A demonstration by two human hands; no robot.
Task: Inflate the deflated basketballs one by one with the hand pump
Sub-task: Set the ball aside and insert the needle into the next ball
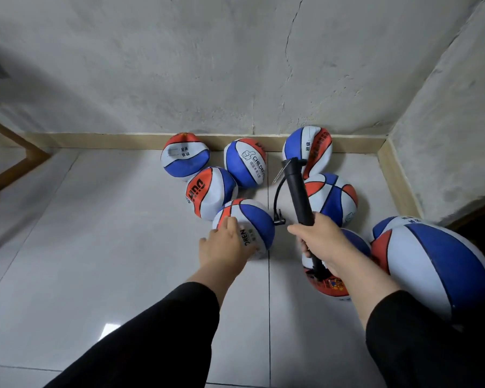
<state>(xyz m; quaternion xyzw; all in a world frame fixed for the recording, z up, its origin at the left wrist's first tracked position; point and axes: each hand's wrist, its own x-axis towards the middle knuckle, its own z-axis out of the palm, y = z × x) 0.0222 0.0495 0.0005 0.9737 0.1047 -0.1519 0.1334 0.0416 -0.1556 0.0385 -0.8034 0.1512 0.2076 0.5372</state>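
The floor [123, 247] of pale glossy tiles carries everything here, and the balls lie in the corner where two grey walls meet, probably so that they cannot roll away.

The biggest ball in view is the full basketball [443, 264] at about 4 o'clock; it looks round and firm, so I judge it is already pumped and put aside, apart from the soft ones. The deflated basketballs form a loose group from 11 to 1 o'clock: the dented ball [184, 156] at the skirting, the ball with a thumb logo [245, 162] beside it, and the folded ball [308, 148] leaning on the wall show flat sides.

The nearest soft ball [247, 222] sits at the centre. The left hand [224, 245] rests on its near side with fingers spread and only lightly bent, not closed round it; I think it steadies or turns the ball to find the valve.

The right hand [319, 242] has its grip closed around the lower part of the hand pump [298, 189], which points toward 12 o'clock. The pump hose [277, 196] curves down, and its tip hangs just beside the central ball, at its 3 o'clock edge, not yet inserted as far as I can see
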